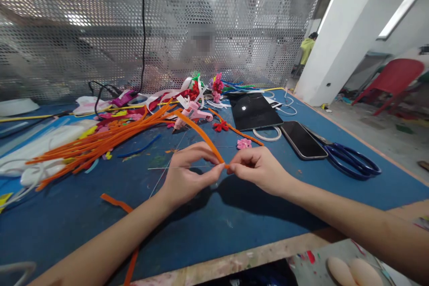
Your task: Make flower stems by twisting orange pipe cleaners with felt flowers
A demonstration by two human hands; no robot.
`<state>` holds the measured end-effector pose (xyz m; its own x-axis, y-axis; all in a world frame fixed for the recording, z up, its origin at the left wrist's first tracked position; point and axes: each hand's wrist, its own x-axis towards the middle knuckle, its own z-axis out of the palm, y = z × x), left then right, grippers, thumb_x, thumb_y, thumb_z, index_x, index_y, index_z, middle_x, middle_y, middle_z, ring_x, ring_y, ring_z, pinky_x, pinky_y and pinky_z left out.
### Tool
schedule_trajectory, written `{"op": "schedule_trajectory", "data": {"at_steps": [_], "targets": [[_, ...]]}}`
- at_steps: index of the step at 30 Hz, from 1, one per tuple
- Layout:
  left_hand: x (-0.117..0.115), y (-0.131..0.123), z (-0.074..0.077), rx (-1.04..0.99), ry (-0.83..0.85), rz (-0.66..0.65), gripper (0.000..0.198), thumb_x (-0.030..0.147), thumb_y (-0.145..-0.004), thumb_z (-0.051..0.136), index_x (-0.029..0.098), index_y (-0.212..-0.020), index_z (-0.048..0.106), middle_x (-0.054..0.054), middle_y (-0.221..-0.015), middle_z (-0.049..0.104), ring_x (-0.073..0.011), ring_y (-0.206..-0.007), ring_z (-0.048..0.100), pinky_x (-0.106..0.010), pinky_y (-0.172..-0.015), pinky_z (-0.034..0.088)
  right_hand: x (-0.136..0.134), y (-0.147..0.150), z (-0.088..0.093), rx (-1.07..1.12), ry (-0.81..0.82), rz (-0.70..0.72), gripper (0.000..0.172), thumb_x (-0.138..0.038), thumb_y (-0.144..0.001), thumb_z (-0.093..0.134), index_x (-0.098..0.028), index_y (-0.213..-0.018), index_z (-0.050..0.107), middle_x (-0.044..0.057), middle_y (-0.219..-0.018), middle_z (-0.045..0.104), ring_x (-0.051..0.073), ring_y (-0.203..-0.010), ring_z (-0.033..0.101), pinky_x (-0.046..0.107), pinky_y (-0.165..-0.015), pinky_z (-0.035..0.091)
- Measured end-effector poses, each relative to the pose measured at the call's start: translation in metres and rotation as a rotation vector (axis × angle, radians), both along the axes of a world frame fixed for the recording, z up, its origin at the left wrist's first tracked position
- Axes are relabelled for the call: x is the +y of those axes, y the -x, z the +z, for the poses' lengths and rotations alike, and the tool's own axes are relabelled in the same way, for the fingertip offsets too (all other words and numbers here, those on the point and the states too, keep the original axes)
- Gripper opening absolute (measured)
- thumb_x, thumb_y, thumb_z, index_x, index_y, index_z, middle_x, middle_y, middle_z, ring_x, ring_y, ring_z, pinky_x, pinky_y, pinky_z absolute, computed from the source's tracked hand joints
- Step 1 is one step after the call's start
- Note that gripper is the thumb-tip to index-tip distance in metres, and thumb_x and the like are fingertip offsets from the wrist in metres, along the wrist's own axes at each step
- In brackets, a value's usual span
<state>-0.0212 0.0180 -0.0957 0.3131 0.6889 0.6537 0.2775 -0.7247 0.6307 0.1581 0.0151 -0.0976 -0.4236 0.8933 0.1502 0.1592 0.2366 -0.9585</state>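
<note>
An orange pipe cleaner [203, 132] arcs up and leftward from between my fingertips over the table's middle. My left hand [186, 172] pinches it between thumb and fingers. Close beside, my right hand [259, 167] grips its lower end, fingertips nearly meeting the left ones. A thin pale wire [159, 169] runs level behind the left fingers toward the pinch; whether it is held there I cannot tell. Under my left forearm lies a loose orange strip [115, 201]. A pink flower [244, 144] and a red flower [221, 126] rest just beyond my hands.
A bundle of orange pipe cleaners [100, 143] spreads at left. Behind my hands lies a pink glue gun [191, 114]. To the right are a black tablet [256, 111], a phone [304, 140] and blue-handled scissors [351, 158]. A perforated metal screen [110, 49] stands behind the table.
</note>
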Motion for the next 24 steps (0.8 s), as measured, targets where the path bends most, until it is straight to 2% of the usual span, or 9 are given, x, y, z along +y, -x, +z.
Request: {"op": "schedule_trajectory", "data": {"at_steps": [7,10,13,16,19,22,24], "targets": [[0.007,0.010,0.008,0.184,-0.151,-0.044,0.012,0.016,-0.075,0.066,0.021,-0.085,0.070,-0.002,-0.077,0.065,-0.0121,-0.072,0.059,-0.023,-0.066,0.048,0.004,-0.002,0.000,0.031,0.050,0.036,0.013,-0.021,-0.069,0.051,-0.013,-0.062,0.059,-0.007,-0.046,0.035,0.004,-0.042,0.026,0.019,-0.041,0.019],[0.010,0.010,0.007,0.215,-0.155,-0.038,0.013,0.021,-0.075,0.066,0.023,-0.088,0.070,-0.003,-0.081,0.066,-0.0144,-0.077,0.060,-0.027,-0.072,0.048,0.005,-0.002,-0.001,0.031,0.021,0.007,0.012,-0.021,-0.070,0.051,-0.013,-0.062,0.058,-0.006,-0.048,0.036,0.004,-0.043,0.026,0.019,-0.040,0.019],[0.011,0.008,0.007,0.218,-0.079,-0.035,0.010,0.021,-0.076,0.065,0.022,-0.085,0.071,-0.003,-0.084,0.066,-0.0150,-0.080,0.060,-0.027,-0.074,0.048,0.006,-0.002,-0.002,-0.004,-0.042,-0.020,0.013,-0.021,-0.071,0.051,-0.014,-0.062,0.057,-0.006,-0.048,0.035,0.005,-0.044,0.026,0.018,-0.040,0.019],[0.009,0.005,0.007,0.218,0.063,-0.040,0.009,0.020,-0.080,0.061,0.020,-0.080,0.070,-0.002,-0.082,0.068,-0.0141,-0.079,0.061,-0.025,-0.074,0.047,0.005,-0.004,-0.001,-0.104,-0.235,-0.059,0.015,-0.019,-0.075,0.049,-0.014,-0.063,0.058,-0.005,-0.051,0.041,0.005,-0.046,0.032,0.018,-0.043,0.024],[0.005,0.002,0.008,0.229,0.167,-0.032,0.010,0.022,-0.082,0.058,0.019,-0.082,0.068,0.000,-0.081,0.068,-0.0126,-0.077,0.061,-0.023,-0.072,0.046,0.003,-0.007,0.000,-0.253,-0.562,-0.071,0.019,-0.016,-0.079,0.047,-0.014,-0.066,0.060,-0.002,-0.056,0.050,0.006,-0.050,0.039,0.019,-0.049,0.030],[0.001,0.000,0.012,0.257,0.170,-0.008,0.010,0.023,-0.084,0.055,0.018,-0.082,0.063,0.001,-0.082,0.066,-0.0122,-0.078,0.059,-0.023,-0.072,0.044,0.003,-0.009,-0.001,-0.360,-0.868,-0.103,0.023,-0.015,-0.082,0.044,-0.014,-0.066,0.061,0.001,-0.058,0.056,0.008,-0.052,0.045,0.020,-0.054,0.034],[-0.002,-0.001,0.015,0.278,0.136,-0.006,0.010,0.023,-0.085,0.053,0.018,-0.082,0.062,0.000,-0.084,0.065,-0.0125,-0.081,0.059,-0.023,-0.074,0.044,0.003,-0.010,-0.002,-0.381,-0.995,-0.142,0.025,-0.016,-0.083,0.043,-0.015,-0.066,0.061,0.002,-0.058,0.058,0.009,-0.053,0.048,0.020,-0.054,0.035]]}}
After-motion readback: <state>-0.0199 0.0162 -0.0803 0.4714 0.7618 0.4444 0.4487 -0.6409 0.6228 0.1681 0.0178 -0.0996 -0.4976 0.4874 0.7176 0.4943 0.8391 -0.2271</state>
